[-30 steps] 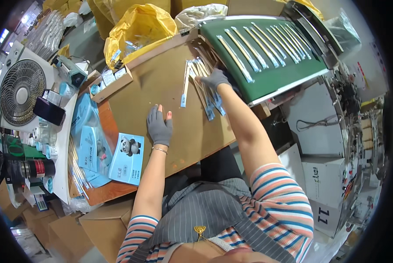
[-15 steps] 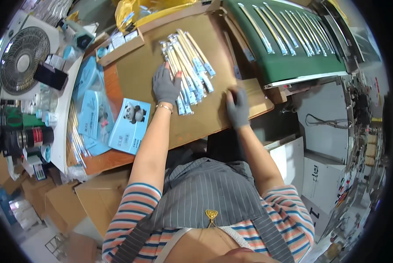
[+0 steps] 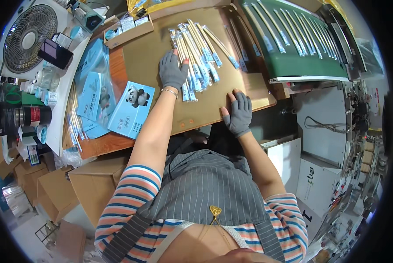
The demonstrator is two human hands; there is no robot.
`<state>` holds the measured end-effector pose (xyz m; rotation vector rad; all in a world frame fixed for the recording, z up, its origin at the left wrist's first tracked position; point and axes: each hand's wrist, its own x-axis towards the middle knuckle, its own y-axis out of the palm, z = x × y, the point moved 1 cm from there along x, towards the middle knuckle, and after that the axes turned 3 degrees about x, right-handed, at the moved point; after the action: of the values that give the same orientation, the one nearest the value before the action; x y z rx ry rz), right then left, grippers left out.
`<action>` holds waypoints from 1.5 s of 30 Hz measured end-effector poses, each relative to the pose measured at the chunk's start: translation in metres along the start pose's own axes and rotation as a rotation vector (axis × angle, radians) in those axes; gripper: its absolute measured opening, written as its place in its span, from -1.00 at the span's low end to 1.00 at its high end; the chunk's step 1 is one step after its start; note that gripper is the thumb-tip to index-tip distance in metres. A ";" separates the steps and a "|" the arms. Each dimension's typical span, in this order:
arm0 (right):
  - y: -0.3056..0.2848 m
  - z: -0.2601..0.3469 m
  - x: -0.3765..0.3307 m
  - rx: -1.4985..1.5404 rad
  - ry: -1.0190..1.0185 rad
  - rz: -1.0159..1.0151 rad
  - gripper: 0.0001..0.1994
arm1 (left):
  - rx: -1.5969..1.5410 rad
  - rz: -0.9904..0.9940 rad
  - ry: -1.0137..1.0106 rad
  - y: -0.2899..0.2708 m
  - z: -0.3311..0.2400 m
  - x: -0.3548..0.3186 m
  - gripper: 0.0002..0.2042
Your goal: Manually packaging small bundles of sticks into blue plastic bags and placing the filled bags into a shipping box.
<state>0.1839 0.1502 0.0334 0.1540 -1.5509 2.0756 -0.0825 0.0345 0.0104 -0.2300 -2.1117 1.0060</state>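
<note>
Left hand (image 3: 173, 72), grey fingerless glove, lies flat with fingers spread, pressing on the pile of wrapped chopstick packets (image 3: 200, 57) on the cardboard board (image 3: 148, 57). Packets' long axes run near-to-far, fanned slightly right; most of the pile sits just right of and beyond its fingertips. Right hand (image 3: 239, 114) rests flat, fingers loosely together, at the board's near edge, well apart from the pile. Left hand is nearer.

We look steeply down from our head-worn fisheye camera, close above the cardboard worktop (image 3: 152, 57), our torso near, the conveyor (image 3: 293, 52) far right.
</note>
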 end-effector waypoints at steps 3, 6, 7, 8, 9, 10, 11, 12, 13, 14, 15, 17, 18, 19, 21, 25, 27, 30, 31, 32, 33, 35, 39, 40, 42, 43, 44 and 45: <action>-0.003 -0.001 0.002 0.004 0.002 -0.006 -0.45 | -0.031 0.009 -0.025 0.003 0.000 0.002 -0.49; -0.014 0.003 0.005 -0.013 0.005 -0.031 -0.47 | -0.039 0.002 -0.031 0.003 -0.002 0.002 -0.49; -0.019 -0.007 0.000 0.058 0.051 -0.009 -0.48 | -0.113 0.106 -0.115 0.003 -0.019 0.002 -0.49; -0.012 -0.002 0.001 0.106 0.039 0.004 -0.48 | 0.004 0.074 -0.043 0.002 -0.003 -0.002 -0.51; -0.009 -0.005 -0.002 0.043 0.003 -0.040 -0.48 | -0.068 0.191 -0.210 0.003 -0.009 -0.001 -0.53; -0.006 -0.004 -0.002 0.127 0.015 -0.038 -0.49 | -0.088 0.160 -0.185 0.000 0.000 -0.006 -0.49; 0.000 -0.003 -0.005 0.071 0.013 -0.035 -0.48 | -0.111 0.140 -0.172 -0.002 0.003 -0.008 -0.48; 0.003 -0.001 -0.007 0.050 0.018 -0.041 -0.44 | -0.054 0.146 -0.072 -0.004 0.005 -0.007 -0.48; 0.004 0.000 -0.008 0.072 0.029 -0.043 -0.46 | -0.059 0.126 -0.055 -0.003 0.009 -0.007 -0.48; 0.004 -0.001 -0.010 0.054 0.034 -0.039 -0.46 | -0.058 0.107 -0.044 0.000 0.008 -0.008 -0.48; 0.001 -0.001 -0.011 0.049 0.036 -0.047 -0.45 | -0.078 0.097 -0.024 0.001 0.004 -0.008 -0.48; -0.002 -0.001 -0.011 0.038 0.037 -0.065 -0.44 | -0.015 0.076 -0.018 0.002 0.000 -0.007 -0.49; -0.002 -0.001 -0.011 0.032 0.037 -0.068 -0.44 | -0.021 0.069 -0.010 0.002 0.000 -0.006 -0.49; -0.002 -0.002 -0.011 0.029 0.037 -0.070 -0.45 | -0.027 0.063 -0.003 0.004 0.000 -0.005 -0.49; 0.000 -0.002 -0.010 0.026 0.028 -0.081 -0.45 | -0.035 0.054 -0.006 0.004 0.002 -0.004 -0.50; 0.003 -0.003 -0.008 0.039 0.026 -0.081 -0.46 | -0.029 0.053 0.000 0.005 0.003 -0.003 -0.50; 0.003 -0.002 -0.008 0.036 0.025 -0.081 -0.46 | -0.010 0.053 -0.001 0.004 0.005 -0.004 -0.50; 0.003 -0.002 -0.008 0.035 0.030 -0.068 -0.46 | 0.003 0.040 0.010 0.006 0.007 -0.005 -0.49; 0.003 -0.002 -0.009 0.038 0.035 -0.056 -0.45 | 0.000 0.037 0.013 0.006 0.008 -0.006 -0.49; 0.003 -0.002 -0.010 0.034 0.039 -0.060 -0.45 | 0.006 0.054 0.003 0.006 0.007 -0.005 -0.49; 0.004 -0.003 -0.010 0.040 0.040 -0.060 -0.46 | 0.011 0.070 -0.006 0.006 0.006 -0.005 -0.49; 0.003 -0.004 -0.011 0.040 0.048 -0.067 -0.46 | 0.002 0.081 -0.002 0.006 0.003 -0.004 -0.49; 0.005 -0.006 -0.013 0.043 0.057 -0.082 -0.46 | -0.049 0.118 -0.030 0.005 -0.001 -0.001 -0.48; 0.007 -0.006 -0.013 0.060 0.042 -0.094 -0.47 | -0.068 0.146 -0.071 0.006 0.001 -0.001 -0.48; 0.010 -0.004 -0.011 0.061 0.044 -0.103 -0.46 | -0.047 0.118 -0.055 0.010 0.015 -0.006 -0.47; 0.011 -0.005 -0.012 0.068 0.037 -0.105 -0.45 | -0.025 0.119 -0.046 0.011 0.017 -0.007 -0.46; 0.012 -0.006 -0.012 0.078 0.025 -0.105 -0.44 | -0.001 0.116 -0.042 0.010 0.015 -0.005 -0.45; 0.013 -0.007 -0.013 0.078 0.027 -0.107 -0.44 | 0.003 0.124 -0.027 0.008 0.011 -0.004 -0.45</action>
<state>0.1904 0.1497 0.0148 0.2322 -1.4155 2.0465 -0.0883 0.0318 -0.0022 -0.3506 -2.1415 1.0900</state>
